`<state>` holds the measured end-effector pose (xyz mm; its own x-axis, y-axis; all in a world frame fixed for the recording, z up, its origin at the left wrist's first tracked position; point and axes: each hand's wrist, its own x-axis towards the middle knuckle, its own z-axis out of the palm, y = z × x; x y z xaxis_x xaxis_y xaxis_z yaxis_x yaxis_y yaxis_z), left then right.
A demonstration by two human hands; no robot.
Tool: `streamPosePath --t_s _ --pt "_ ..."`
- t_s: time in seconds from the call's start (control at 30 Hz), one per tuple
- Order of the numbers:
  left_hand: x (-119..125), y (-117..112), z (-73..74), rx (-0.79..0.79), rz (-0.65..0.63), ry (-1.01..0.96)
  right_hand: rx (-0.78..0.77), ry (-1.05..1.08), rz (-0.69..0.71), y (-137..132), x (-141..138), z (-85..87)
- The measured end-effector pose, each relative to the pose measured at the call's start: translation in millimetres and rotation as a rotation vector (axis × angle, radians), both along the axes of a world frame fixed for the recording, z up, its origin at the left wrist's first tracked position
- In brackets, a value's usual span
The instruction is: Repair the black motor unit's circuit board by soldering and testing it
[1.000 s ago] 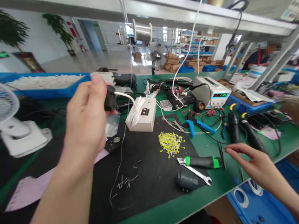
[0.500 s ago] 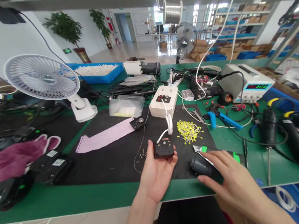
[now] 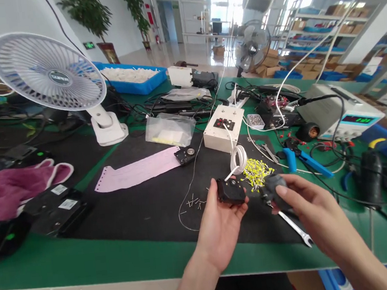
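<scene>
My left hand (image 3: pixel 222 226) is palm up, its fingers curled around a small black plastic box (image 3: pixel 231 191) with screws on its top face. A white cable (image 3: pixel 238 159) runs from this box in a coil up to a beige control box (image 3: pixel 224 126). My right hand (image 3: pixel 310 200) grips a dark grey cylindrical tool (image 3: pixel 275 187), blurred, its narrower end toward the left hand; its exact kind I cannot tell. Below the right hand a wrench (image 3: pixel 295 228) lies on the black mat (image 3: pixel 145 213). Yellow-headed pins (image 3: pixel 258 173) are heaped behind both hands.
Loose screws (image 3: pixel 195 202) lie left of my left hand, near a pink strip (image 3: pixel 137 171). A white fan (image 3: pixel 53 76) and black devices (image 3: pixel 56 208) occupy the left side. Blue-handled pliers (image 3: pixel 307 159), a power supply (image 3: pixel 344 112) and a black corded tool (image 3: pixel 371 178) stand or lie right.
My right hand has lifted the dark grey tool off the mat and brought it near the black box. The wrench now shows more fully. The view has shifted, so things sit differently in frame.
</scene>
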<state>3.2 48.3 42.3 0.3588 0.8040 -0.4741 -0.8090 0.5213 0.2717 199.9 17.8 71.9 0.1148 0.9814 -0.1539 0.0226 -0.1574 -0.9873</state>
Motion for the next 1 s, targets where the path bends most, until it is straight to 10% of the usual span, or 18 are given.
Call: streamPosePath --t_s 0.43,0.6,0.83,1.0 --pt "-7.2 -3.4 2.0 -0.203 -0.179 -0.319 -0.297 -0.243 0.376 67.9 -3.8 28.9" --pt "11.6 -11.0 -3.9 -0.295 -0.319 -0.442 -0.182 -0.403 0.268 61.4 5.7 54.9" --pt "31.5 -17.4 -11.5 -0.098 -0.103 -0.212 -0.289 -0.322 -0.018 24.5 -7.0 50.8" --pt "27.2 -16.7 -10.4 0.088 -0.037 -0.094 -0.283 -0.213 0.055 29.2 -8.7 40.6"
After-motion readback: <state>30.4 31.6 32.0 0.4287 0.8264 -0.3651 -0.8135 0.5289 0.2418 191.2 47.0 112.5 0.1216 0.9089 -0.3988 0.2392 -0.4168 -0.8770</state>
